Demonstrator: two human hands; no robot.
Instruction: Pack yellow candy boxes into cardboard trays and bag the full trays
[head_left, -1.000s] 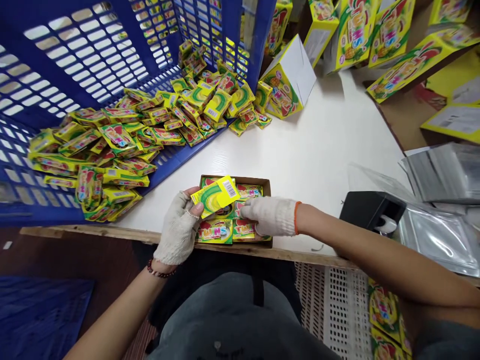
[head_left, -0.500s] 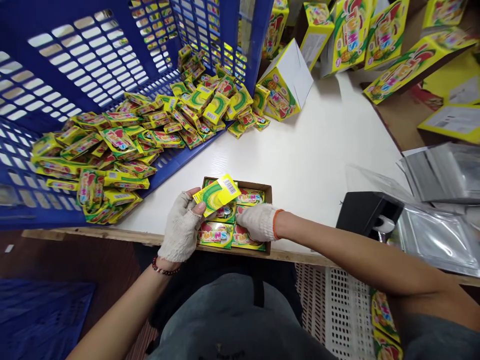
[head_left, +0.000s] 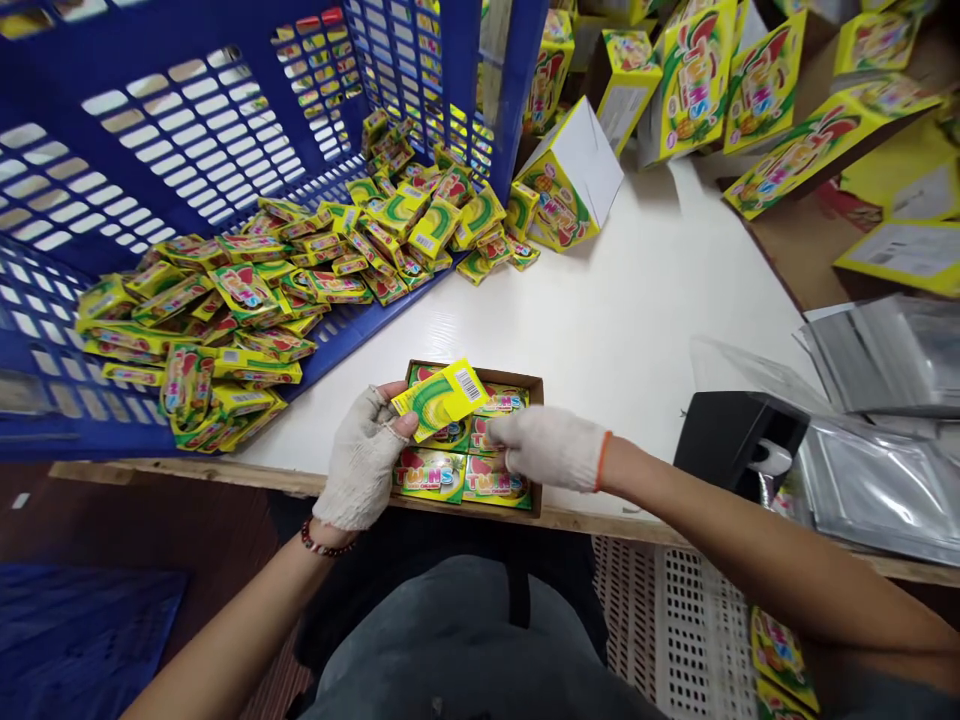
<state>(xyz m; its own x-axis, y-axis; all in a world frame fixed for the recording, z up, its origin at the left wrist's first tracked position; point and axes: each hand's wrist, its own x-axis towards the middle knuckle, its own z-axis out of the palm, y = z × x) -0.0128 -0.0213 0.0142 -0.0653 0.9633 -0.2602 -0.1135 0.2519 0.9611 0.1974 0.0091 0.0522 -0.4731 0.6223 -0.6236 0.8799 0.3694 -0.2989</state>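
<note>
My left hand [head_left: 364,465], in a white knit glove with bare fingertips, pinches a small yellow Twins box [head_left: 442,402], its barcode side facing up. This box is tilted over the left part of a shallow brown carton [head_left: 538,430] at the table's front edge. Small Twins boxes [head_left: 429,474] lie in rows inside the carton, printed side up. Over the carton's right side is my right hand [head_left: 551,447], gloved too and slightly blurred. Its fingers are bent and a little apart above the boxes, with nothing visible between them. The held box hides some boxes underneath.
A blue plastic crate [head_left: 330,365] with a heap of small Twins boxes [head_left: 247,295] lies at the left. Larger yellow cartons [head_left: 690,85] stand at the back right. A black dispenser [head_left: 739,445] and clear plastic sheets [head_left: 874,480] are at the right.
My right hand has drawn back to the right, uncovering more of the boxes in the carton. The left hand still holds its box, shifted slightly right and down.
</note>
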